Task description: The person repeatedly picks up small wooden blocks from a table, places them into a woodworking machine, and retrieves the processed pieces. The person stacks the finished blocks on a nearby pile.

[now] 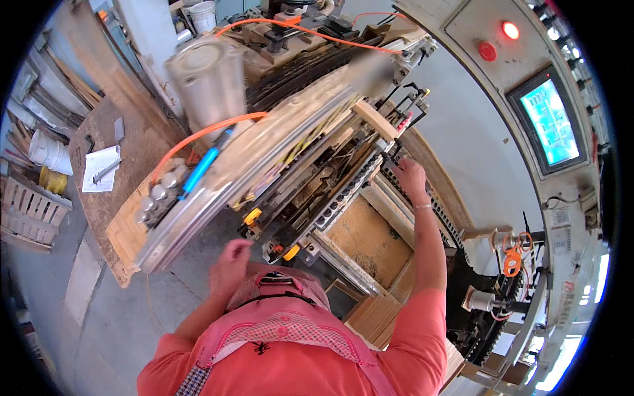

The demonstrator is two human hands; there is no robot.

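My right hand [411,179] reaches forward over the machine, its wrist wearing a thin bracelet. Its fingers curl down at a dark rail with a chain-like edge [432,201], close to the end of a short wooden bar [376,120]. Whatever is under those fingertips is hidden. In front of my waist, my left hand [231,263] hangs in a loose, slightly blurred fist, with nothing visible in it. Nearest to it are yellow-and-black knobs [252,216] on the machine's near end. Below my right forearm lies a wood-framed tray with a dusty brown bottom [370,232].
A control panel with a lit screen [549,122] and red button [487,51] curves along the right. To the left, a brown worktable [125,162] bears a notepad [100,173]. A blue air gun [201,170], orange hose [198,135] and metal canister [206,79] stand between.
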